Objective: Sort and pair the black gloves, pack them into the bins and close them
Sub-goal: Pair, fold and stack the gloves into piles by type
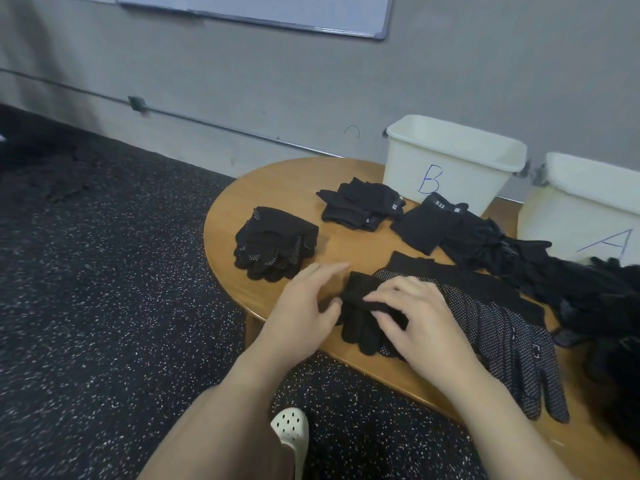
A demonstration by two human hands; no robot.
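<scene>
We press the folded glove [363, 306] flat with our right hand [415, 317], its fingers curled on the fold, while our left hand [304, 306], fingers spread, steadies its edge so it stays neat.

Office or classroom: wall whiteboard [256, 12].

Bare table [294, 188] left of bin B [450, 168] — glove stacks [360, 206] crowd elsewhere.

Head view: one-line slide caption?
Both hands fold a black glove pair on the wooden table; bins A and B wait open.
</scene>
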